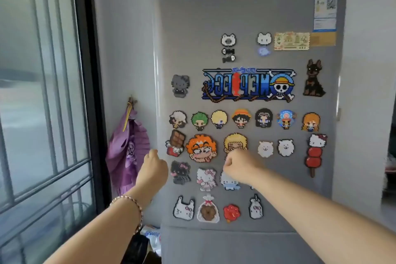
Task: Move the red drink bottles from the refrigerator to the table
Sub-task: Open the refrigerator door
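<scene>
- refrigerator (246,17): grey upper door closed, contents hidden; where the red drink bottles sit cannot be told.
- window (42,92): left of refrigerator, narrow strip of wall between.
- purple bag (126,152): hangs in that strip, just beside the door's left edge.
- right hand (237,166): curled fist before the door's lower middle, nothing seen in it.
- left hand (153,166): fingers curled at the door's left edge; grip unclear.
- bead magnets (201,148): crowd the door front.

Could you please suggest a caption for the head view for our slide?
Left hand and right hand, fingers curled, reach toward the closed refrigerator door covered in magnets.
</scene>
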`<state>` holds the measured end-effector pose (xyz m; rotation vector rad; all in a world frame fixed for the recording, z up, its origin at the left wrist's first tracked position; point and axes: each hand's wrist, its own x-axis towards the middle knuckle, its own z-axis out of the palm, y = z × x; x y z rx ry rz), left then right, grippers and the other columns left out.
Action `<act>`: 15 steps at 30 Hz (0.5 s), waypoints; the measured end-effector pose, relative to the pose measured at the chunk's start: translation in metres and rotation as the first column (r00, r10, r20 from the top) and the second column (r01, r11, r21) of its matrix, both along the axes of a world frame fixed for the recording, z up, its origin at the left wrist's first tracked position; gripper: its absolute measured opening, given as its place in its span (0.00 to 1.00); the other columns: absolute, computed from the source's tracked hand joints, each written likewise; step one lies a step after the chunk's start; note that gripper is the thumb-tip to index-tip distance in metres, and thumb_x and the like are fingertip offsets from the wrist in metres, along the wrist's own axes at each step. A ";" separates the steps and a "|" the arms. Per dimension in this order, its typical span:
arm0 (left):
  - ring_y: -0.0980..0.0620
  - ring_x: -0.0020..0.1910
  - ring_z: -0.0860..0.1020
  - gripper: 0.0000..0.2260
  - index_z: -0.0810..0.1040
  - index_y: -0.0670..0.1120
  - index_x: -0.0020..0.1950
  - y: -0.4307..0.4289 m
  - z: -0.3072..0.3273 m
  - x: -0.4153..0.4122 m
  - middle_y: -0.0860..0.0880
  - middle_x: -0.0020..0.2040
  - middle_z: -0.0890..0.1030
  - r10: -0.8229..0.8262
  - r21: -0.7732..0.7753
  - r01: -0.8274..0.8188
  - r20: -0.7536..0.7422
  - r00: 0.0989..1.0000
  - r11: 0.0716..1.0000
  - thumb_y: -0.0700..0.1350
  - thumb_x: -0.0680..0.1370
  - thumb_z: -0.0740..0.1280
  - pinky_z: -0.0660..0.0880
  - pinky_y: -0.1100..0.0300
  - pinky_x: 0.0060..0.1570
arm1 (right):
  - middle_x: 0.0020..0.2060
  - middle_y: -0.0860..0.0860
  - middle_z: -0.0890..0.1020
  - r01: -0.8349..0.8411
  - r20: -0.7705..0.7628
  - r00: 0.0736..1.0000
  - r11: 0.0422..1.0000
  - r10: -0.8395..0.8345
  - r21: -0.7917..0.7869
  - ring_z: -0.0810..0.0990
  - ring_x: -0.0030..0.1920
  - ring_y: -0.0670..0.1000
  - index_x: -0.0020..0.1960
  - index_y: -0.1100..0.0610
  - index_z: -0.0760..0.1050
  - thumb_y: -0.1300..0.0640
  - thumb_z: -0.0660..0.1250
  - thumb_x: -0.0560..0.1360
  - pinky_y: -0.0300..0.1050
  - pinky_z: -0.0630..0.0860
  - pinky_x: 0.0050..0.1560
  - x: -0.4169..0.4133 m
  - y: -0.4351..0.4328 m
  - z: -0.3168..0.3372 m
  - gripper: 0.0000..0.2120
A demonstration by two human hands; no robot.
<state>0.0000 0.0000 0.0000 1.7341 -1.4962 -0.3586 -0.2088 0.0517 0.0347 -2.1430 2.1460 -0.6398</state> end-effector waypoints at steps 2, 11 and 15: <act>0.37 0.62 0.70 0.17 0.63 0.37 0.68 -0.027 -0.005 0.012 0.38 0.68 0.68 0.024 -0.011 -0.026 -0.124 0.992 1.000 0.40 0.80 0.52 0.68 0.49 0.54 | 0.48 0.52 0.84 0.038 -0.005 0.999 0.999 -0.038 0.006 0.81 0.49 0.54 0.47 0.58 0.81 0.57 0.62 0.75 0.47 0.78 0.49 0.010 -0.019 -0.005 0.10; 0.40 0.56 0.72 0.20 0.69 0.33 0.64 -0.110 0.018 0.024 0.36 0.62 0.73 -0.171 -0.046 0.165 -0.251 0.953 0.985 0.46 0.84 0.47 0.65 0.57 0.49 | 0.57 0.48 0.80 0.126 0.010 0.992 0.989 -0.126 -0.082 0.78 0.56 0.51 0.59 0.53 0.75 0.52 0.60 0.78 0.44 0.74 0.53 0.043 -0.058 0.000 0.12; 0.45 0.47 0.68 0.15 0.68 0.38 0.51 -0.106 0.017 0.026 0.39 0.48 0.70 -0.217 -0.035 0.215 -0.207 0.954 0.976 0.45 0.83 0.47 0.63 0.57 0.45 | 0.56 0.48 0.80 0.170 0.011 0.985 0.982 -0.170 -0.082 0.77 0.56 0.51 0.57 0.52 0.76 0.52 0.59 0.78 0.44 0.73 0.51 0.043 -0.043 -0.004 0.11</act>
